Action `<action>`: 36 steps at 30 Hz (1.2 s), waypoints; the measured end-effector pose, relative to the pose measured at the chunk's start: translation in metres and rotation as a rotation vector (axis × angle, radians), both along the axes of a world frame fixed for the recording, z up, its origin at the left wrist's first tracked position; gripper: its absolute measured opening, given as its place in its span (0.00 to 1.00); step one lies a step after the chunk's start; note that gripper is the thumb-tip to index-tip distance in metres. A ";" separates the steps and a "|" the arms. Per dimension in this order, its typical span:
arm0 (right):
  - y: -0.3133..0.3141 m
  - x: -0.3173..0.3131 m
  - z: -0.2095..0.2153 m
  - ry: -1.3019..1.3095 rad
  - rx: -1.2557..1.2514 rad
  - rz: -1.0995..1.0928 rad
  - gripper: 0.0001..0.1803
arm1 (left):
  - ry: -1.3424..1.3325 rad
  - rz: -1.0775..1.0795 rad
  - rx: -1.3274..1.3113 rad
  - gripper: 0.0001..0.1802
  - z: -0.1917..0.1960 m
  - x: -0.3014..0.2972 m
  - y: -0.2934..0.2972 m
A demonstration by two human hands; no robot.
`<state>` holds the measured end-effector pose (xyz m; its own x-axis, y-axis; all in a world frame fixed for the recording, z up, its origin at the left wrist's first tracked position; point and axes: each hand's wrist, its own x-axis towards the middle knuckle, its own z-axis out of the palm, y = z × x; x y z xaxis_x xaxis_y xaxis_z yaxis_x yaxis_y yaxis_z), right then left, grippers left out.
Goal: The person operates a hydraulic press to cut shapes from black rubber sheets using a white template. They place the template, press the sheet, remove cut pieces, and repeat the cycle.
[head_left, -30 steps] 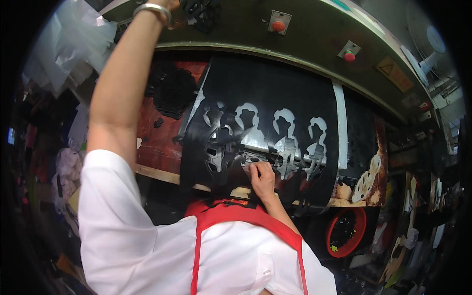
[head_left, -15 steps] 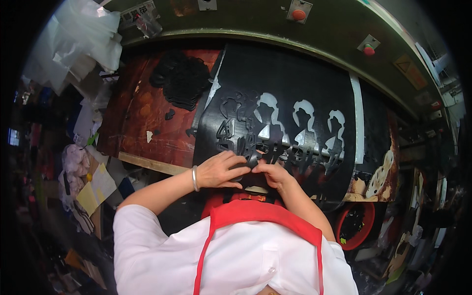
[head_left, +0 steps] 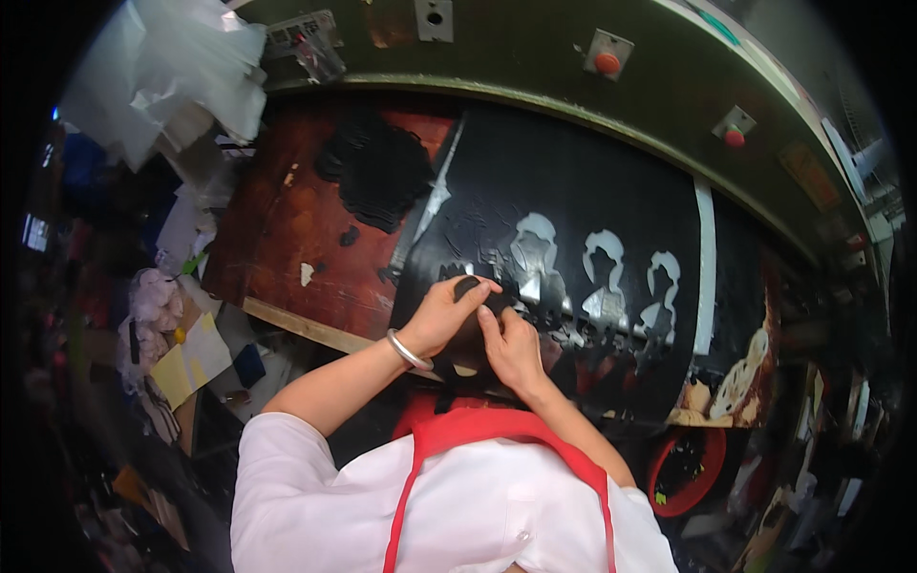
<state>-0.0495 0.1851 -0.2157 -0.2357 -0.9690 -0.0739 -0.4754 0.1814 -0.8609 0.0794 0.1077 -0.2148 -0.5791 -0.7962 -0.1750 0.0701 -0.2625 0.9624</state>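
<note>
A black rubbery sheet (head_left: 573, 172) with rows of cut-out shapes lies across the work table. Light shows through several openings, such as the cut-out (head_left: 604, 263) right of my hands. At the sheet's near left part, my left hand (head_left: 441, 313) pinches a small dark cut piece (head_left: 466, 286) between thumb and fingers. Close beside it, my right hand (head_left: 514, 351) has its thumb raised and its fingers curled; what they grip is hidden. Dark material hangs between the two hands. A stack of black cut pieces (head_left: 377, 172) sits on the reddish-brown board (head_left: 277, 239) to the left.
Along the far side runs a green machine beam (head_left: 525, 48) with red push buttons (head_left: 607, 63). A red bin (head_left: 705, 485) with dark scraps stands at the lower right. Clear plastic bags (head_left: 162, 76) hang at the far left. A pale spotted piece (head_left: 740, 377) lies at the right edge.
Both hands have come up off the sheet's near edge and turned more upright. The left fingers now close on a dark piece. The whole view has shifted slightly.
</note>
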 end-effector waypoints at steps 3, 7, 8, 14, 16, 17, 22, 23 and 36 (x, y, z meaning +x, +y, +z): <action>0.004 0.007 -0.025 -0.194 -0.051 0.055 0.19 | -0.092 0.139 0.027 0.12 0.016 -0.007 -0.011; 0.015 -0.010 -0.044 0.197 -0.262 0.053 0.15 | 0.053 0.436 -0.077 0.14 0.080 0.002 -0.081; 0.022 -0.012 -0.048 0.360 -0.289 0.075 0.15 | 0.069 0.496 -0.230 0.16 0.103 0.010 -0.100; 0.035 -0.014 -0.064 0.283 -0.009 0.141 0.14 | 0.128 0.475 -0.548 0.19 0.239 0.065 -0.167; 0.033 -0.016 -0.056 0.304 0.030 0.151 0.15 | 0.034 0.355 -0.597 0.18 0.266 0.077 -0.180; 0.031 -0.017 -0.049 0.322 0.030 0.160 0.16 | -0.009 0.336 -0.611 0.17 0.272 0.082 -0.186; 0.037 -0.043 0.009 -0.007 0.314 0.331 0.19 | -0.105 0.361 -0.603 0.14 0.256 0.117 -0.229; 0.041 -0.049 0.019 -0.094 0.348 0.337 0.21 | -0.097 0.393 -0.609 0.13 0.246 0.123 -0.240; 0.045 -0.088 0.048 -0.813 0.404 0.093 0.16 | -0.413 0.795 -1.008 0.10 0.125 0.129 -0.336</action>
